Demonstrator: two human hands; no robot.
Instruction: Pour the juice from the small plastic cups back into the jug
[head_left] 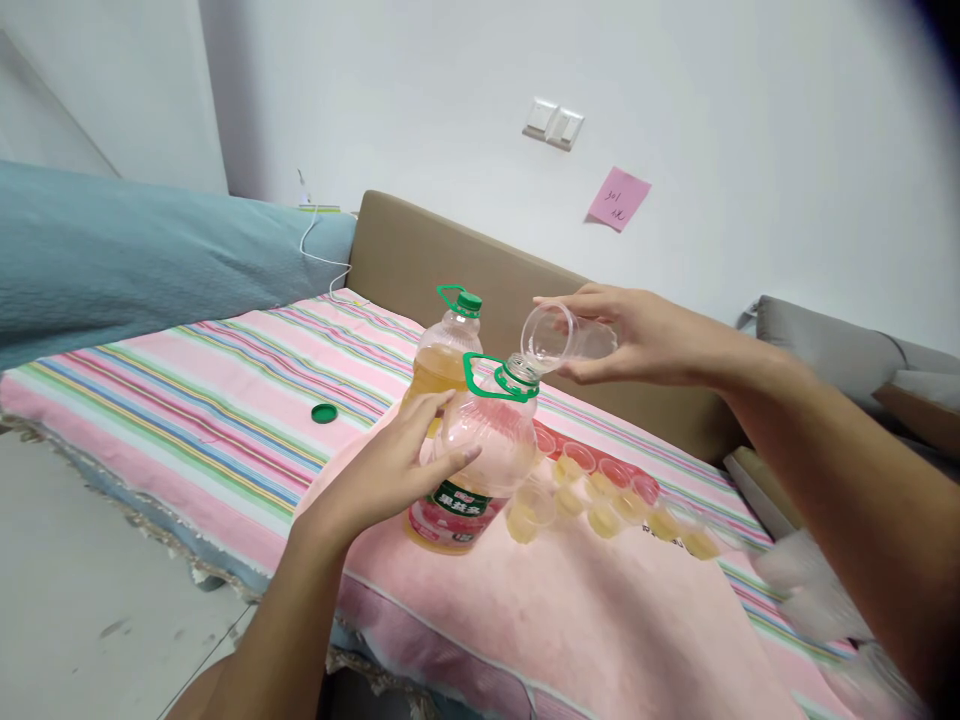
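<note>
Green cap (324,413) on striped bed (247,370); left hand (390,458) part-open, gripping the side of the near bottle (486,482), upright on pink cloth (570,600). Right hand (634,330) curled round a clear cup (576,340), tipped sideways at the bottle mouth (523,367).

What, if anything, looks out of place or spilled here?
Slightly odd: the cup in the right hand is tipped sideways toward the open bottle, though drinks usually pour the other way. A green cap lies loose on the striped sheet. I see no spill.
</note>
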